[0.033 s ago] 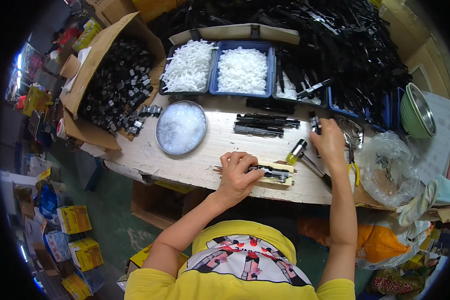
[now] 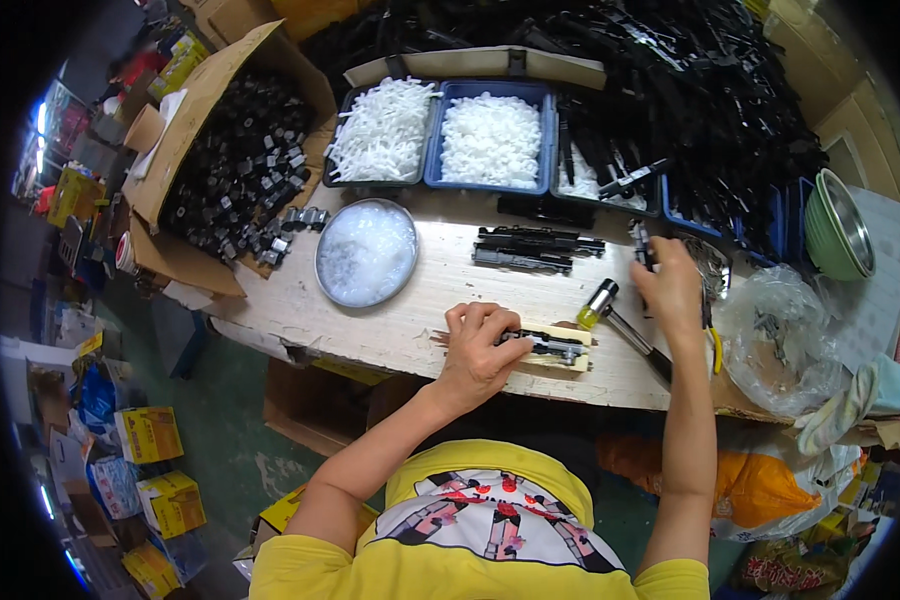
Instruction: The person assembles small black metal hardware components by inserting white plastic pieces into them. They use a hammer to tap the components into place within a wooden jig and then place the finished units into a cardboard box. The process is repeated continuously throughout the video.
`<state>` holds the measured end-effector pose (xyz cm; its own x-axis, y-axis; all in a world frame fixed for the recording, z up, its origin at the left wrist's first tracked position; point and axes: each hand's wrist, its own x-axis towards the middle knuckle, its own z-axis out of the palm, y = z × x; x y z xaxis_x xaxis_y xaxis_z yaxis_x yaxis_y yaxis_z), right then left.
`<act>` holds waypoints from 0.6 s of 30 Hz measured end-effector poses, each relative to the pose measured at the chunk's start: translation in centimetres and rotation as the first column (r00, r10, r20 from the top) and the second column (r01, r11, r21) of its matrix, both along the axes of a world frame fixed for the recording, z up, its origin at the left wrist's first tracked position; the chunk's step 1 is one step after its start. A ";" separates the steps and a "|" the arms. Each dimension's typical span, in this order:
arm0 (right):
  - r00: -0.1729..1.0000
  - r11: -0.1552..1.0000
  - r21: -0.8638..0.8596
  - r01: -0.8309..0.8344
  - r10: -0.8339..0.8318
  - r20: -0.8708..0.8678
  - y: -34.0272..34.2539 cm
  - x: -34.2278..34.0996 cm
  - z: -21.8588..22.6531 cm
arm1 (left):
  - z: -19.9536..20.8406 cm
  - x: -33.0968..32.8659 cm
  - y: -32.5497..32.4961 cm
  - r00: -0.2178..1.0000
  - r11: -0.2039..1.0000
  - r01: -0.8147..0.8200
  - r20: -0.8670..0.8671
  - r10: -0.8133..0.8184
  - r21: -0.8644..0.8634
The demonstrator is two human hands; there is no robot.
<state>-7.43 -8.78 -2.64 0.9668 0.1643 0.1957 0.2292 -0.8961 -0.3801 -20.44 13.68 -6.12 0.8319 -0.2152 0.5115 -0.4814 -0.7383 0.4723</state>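
My left hand (image 2: 482, 355) lies closed over a black slotted mechanical part (image 2: 550, 345), pressing it onto a cream block (image 2: 570, 362) near the table's front edge. Off to the right, my right hand (image 2: 673, 285) pinches a small dark metal piece (image 2: 640, 238) above the tabletop. Between the hands lies a hammer (image 2: 625, 325) with a metal head and a yellow-green face. Two similar long black parts (image 2: 535, 250) rest side by side beyond the left hand. Pliers with yellow handles (image 2: 714, 345) sit just right of my right wrist.
A round dish of whitish grease (image 2: 367, 253) stands at left, beside a tilted carton of small metal pieces (image 2: 240, 150). Behind are blue bins of white plastic parts (image 2: 490, 140) and a heap of black parts (image 2: 710, 90). Right: a clear plastic bag (image 2: 775, 340) and a green bowl (image 2: 838, 225).
My right hand has shifted slightly right and toward me, and the small metal piece has turned a little in its fingers. My left hand stays on the black part.
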 end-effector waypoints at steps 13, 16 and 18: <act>0.777 0.306 0.951 0.043 0.588 -0.225 3.3 -8.7 0.5 | 3.3 -0.1 -0.3 0.987 0.963 0.129 -0.060 -0.147 -0.236; 0.783 0.371 0.927 0.046 0.564 -0.264 3.2 -8.9 0.6 | 3.1 -0.1 0.7 0.989 0.979 0.125 -0.058 -0.136 -0.163; 0.847 0.492 0.869 -0.052 0.483 -0.223 2.0 -8.5 0.5 | 3.2 -0.2 1.2 0.991 0.990 0.112 -0.066 -0.118 -0.086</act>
